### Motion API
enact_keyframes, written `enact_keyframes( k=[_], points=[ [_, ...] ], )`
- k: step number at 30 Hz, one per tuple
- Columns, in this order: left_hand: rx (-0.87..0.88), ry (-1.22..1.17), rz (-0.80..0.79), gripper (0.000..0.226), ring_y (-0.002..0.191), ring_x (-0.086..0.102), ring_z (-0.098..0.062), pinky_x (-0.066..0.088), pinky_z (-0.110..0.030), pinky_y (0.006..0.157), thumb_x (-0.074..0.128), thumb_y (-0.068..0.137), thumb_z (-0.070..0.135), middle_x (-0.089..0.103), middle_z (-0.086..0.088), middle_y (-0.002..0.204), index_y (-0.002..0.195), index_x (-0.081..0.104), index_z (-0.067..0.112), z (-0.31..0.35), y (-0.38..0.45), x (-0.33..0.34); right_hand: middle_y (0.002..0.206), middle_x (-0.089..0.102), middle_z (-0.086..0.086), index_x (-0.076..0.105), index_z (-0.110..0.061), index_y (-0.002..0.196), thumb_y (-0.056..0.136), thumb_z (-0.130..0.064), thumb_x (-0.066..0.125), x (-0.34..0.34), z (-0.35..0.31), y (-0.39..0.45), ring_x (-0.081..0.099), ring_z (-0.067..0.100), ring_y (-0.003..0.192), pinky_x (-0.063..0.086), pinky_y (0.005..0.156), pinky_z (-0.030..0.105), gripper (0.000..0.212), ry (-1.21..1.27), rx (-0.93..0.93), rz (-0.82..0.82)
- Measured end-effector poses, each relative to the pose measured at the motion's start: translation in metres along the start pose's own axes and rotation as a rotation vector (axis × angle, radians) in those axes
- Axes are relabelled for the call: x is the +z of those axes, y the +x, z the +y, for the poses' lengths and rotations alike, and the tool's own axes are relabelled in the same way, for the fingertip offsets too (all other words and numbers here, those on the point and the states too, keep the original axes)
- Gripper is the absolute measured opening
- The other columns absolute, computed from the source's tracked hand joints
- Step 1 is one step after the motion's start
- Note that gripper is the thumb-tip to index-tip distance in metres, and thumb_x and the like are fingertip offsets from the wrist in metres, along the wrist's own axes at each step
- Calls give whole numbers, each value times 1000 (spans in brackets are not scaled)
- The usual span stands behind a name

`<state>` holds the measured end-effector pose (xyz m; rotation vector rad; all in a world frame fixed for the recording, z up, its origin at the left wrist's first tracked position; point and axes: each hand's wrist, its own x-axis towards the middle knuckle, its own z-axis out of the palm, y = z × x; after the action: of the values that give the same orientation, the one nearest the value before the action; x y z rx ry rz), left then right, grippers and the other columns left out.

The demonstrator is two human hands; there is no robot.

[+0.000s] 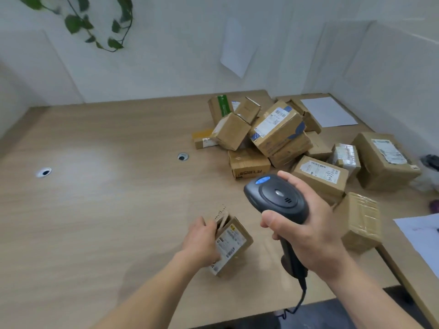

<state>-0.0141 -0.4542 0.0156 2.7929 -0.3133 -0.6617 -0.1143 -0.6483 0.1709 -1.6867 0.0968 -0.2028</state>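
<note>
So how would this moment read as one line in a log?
left hand: holds small labelled box, tilted | right hand: grips barcode scanner | parcel pile: behind, on table

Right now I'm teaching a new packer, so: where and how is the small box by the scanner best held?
Hold the small box by its left side, coming from the left, as the left hand does. It stands tilted on one edge with its label facing up and right toward the scanner, so a hold there should leave the label uncovered.
</note>
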Motion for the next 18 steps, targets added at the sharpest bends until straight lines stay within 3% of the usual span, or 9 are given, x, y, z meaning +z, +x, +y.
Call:
enact_keyframes(
  k=[5,9,12,15,18],
  points=[
    [63,151,-16,40,118,42,-32,46,-37,92,62,86,17,33,-8,140,122,47,14,21,-17,8,107,75,-1,47,-25,146,56,-46,85,-10,-7,-26,74,17,95,55,68,18,101,5,-2,-11],
    [52,221,35,47,113,44,-28,43,-34,76,69,82,17,46,-5,127,120,40,15,34,-42,19,111,74,-7,48,-32,141,55,-47,85,-30,-16,-57,74,18,97,56,68,18,95,24,-5,-20],
    [46,283,84,52,112,42,-27,45,-36,76,69,79,19,45,-4,124,120,37,18,41,-60,35,114,74,-6,48,-33,141,55,-48,86,-49,-15,-84,75,20,98,56,70,20,96,28,6,-17],
    [3,118,121,56,110,46,-26,48,-35,75,70,79,21,43,-5,125,121,33,21,42,-80,47,113,74,-2,50,-36,138,54,-48,87,-64,-13,-108,75,21,97,55,70,21,93,35,14,-21],
    [-85,-304,194,105,114,54,-23,50,-31,81,86,70,28,41,-1,133,150,19,28,38,-102,39,112,74,-6,52,-34,136,53,-46,87,-69,-15,-124,75,20,96,55,67,19,91,57,14,-50]
  ],
)
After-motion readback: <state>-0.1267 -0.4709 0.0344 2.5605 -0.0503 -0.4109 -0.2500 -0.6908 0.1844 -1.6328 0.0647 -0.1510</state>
